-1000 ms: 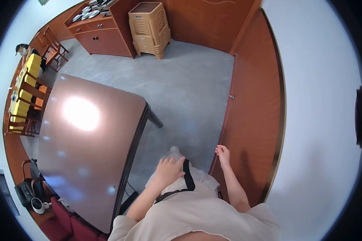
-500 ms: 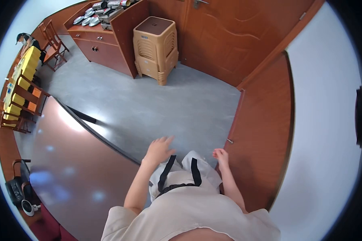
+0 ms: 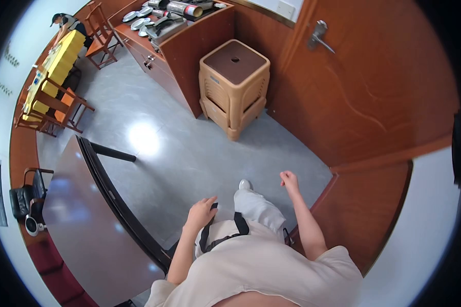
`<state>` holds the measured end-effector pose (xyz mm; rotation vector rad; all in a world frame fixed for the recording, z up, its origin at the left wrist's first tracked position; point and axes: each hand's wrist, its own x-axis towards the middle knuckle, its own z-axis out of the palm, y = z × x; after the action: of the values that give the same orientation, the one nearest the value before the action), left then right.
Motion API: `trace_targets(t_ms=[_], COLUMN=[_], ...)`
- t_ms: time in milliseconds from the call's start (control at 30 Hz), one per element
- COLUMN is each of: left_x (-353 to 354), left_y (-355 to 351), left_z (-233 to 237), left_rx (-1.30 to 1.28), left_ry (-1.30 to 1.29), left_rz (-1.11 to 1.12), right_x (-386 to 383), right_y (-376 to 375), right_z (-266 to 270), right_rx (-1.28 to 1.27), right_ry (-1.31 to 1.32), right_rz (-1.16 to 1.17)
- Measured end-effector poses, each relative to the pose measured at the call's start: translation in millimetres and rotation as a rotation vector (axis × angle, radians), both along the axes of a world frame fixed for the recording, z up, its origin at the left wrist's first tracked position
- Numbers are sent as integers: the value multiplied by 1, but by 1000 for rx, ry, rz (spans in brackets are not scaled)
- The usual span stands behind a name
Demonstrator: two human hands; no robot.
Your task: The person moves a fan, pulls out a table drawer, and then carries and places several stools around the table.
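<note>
My left hand (image 3: 201,212) hangs in front of my waist, over a black strap (image 3: 206,233) on my clothing. Its fingers are loosely bent and slightly apart, and I see nothing in them. To the right, my right hand (image 3: 290,181) is curled into a loose fist in the air above the floor. No object shows in it. The brown-topped table (image 3: 95,225) is the piece of furniture nearest my left arm, apart from the hand. Ahead of both hands stands a stack of tan plastic stools (image 3: 234,87) with a brown seat on top.
A wooden cabinet (image 3: 184,66) holds plates, cans and metal ware. A wooden door (image 3: 374,87) with a lever handle is at right. At far left a person (image 3: 69,25) leans over a yellow-covered table (image 3: 61,56) with wooden chairs (image 3: 69,105). Grey floor (image 3: 189,158) lies ahead.
I have moved forward, so the stools, cabinet and door appear closer. One white shoe is now out in front. My right hand has swung up and forward, its fingers more curled; the left has dropped slightly.
</note>
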<state>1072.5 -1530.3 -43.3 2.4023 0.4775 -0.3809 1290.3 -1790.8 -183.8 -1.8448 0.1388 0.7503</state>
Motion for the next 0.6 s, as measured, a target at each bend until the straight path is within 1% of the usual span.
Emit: trace_targets(t_ms=[33, 67, 133, 167, 233, 267, 300, 333, 367, 400, 433, 500, 533, 567, 600], left_x=[17, 32, 59, 74, 102, 117, 132, 148, 163, 182, 202, 241, 259, 284, 309], left_y=[4, 4, 4, 6, 11, 17, 23, 31, 40, 52, 65, 87, 100, 116, 129], left_z=[0, 2, -9, -17, -32, -39, -49, -60, -71, -80, -96, -132, -148, -136, -140], left_rx=[-1, -58, -134, -140, -275, -335, -342, -398, -451, -561, -564, -750, -858, -922, -957], left_ry=[5, -61, -197, -194, -274, -232, -224, -243, -268, -224, -241, -311, -279, -143, -159], left_rz=[22, 134, 326, 345, 504, 549, 557, 579, 599, 621, 622, 698, 738, 813, 836], right_x=[34, 64, 117, 139, 175, 189, 197, 201, 208, 223, 233, 255, 264, 280, 301], right_y=[18, 34, 77, 99, 142, 162, 176, 188, 200, 214, 221, 229, 225, 226, 233], right_z=[-2, -4, -1, -6, -12, -10, -12, -15, -18, -20, -21, -27, -29, -32, -33], right_rx=[2, -4, 122, 155, 185, 215, 243, 232, 272, 318, 309, 192, 170, 108, 57], right_ry=[-30, -56, -37, -14, 12, 18, 25, 32, 34, 26, 4, -63, -57, -108, -167], right_rz=[56, 115, 128, 119, 117, 126, 133, 136, 118, 101, 146, 162, 177, 193, 204])
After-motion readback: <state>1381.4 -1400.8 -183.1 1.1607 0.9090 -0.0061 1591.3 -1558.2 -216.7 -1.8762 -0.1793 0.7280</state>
